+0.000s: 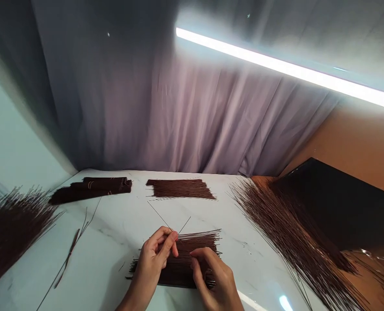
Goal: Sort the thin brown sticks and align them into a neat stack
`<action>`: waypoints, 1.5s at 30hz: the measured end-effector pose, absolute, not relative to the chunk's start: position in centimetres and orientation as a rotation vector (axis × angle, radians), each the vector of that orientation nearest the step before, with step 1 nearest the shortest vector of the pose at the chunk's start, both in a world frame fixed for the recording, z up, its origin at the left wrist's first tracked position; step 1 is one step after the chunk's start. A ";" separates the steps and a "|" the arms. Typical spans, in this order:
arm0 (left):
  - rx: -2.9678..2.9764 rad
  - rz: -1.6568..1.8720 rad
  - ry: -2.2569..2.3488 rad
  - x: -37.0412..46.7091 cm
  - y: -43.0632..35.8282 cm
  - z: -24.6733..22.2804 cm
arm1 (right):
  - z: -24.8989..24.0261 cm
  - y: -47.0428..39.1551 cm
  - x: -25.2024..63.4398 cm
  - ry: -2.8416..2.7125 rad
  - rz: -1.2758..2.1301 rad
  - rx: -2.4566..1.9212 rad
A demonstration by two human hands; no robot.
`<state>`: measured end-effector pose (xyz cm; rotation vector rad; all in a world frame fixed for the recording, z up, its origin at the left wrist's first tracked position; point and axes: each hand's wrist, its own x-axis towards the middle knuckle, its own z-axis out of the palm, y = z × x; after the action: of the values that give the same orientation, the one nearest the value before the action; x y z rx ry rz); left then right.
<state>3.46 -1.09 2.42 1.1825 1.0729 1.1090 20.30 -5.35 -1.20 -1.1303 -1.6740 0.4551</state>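
My left hand (159, 248) pinches thin dark brown sticks between thumb and forefinger. One thin stick (160, 215) slants up to the left from the fingertips, and a shorter length (185, 224) slants up to the right. Whether these are two pieces or one bent piece I cannot tell. Over the right part of a pile of brown sticks (192, 246), my right hand (213, 274) is curled, thumb and forefinger tips close together. Anything between those tips is too small to make out. Both hands partly cover this pile, which lies crosswise on the white marbled table (114, 242).
Farther back lie a flat stack of sticks (180, 189) and dark tied rolls (104, 186). Loose bundles spread at the left (13, 233) and right (296, 242). A small tied bunch (71, 250) rests left of my hands. A black panel (337, 203) stands far right.
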 end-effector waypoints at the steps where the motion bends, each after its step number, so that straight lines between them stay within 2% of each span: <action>1: 1.184 1.106 1.074 3.4 -1.1 2.4 | -1.2 -5.4 20.3 -1.677 0.464 -1.134; 15: 1.171 1.096 1.082 3.3 -1.4 3.0 | -0.6 -5.4 20.6 -1.679 0.648 -1.163; 36: 1.287 1.162 1.206 3.4 -1.7 3.1 | -0.2 -5.3 20.9 -1.672 0.648 -1.152; 40: 1.259 1.132 1.166 3.6 -2.1 3.0 | 0.5 -5.1 21.3 -1.683 0.759 -1.170; 45: 1.236 1.101 1.075 3.6 -2.5 3.2 | 1.0 -4.9 21.9 -1.579 1.081 -1.146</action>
<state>3.60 -2.55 3.24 1.2360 1.0754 1.1010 21.89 -4.93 1.01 -1.1461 -1.5785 1.0810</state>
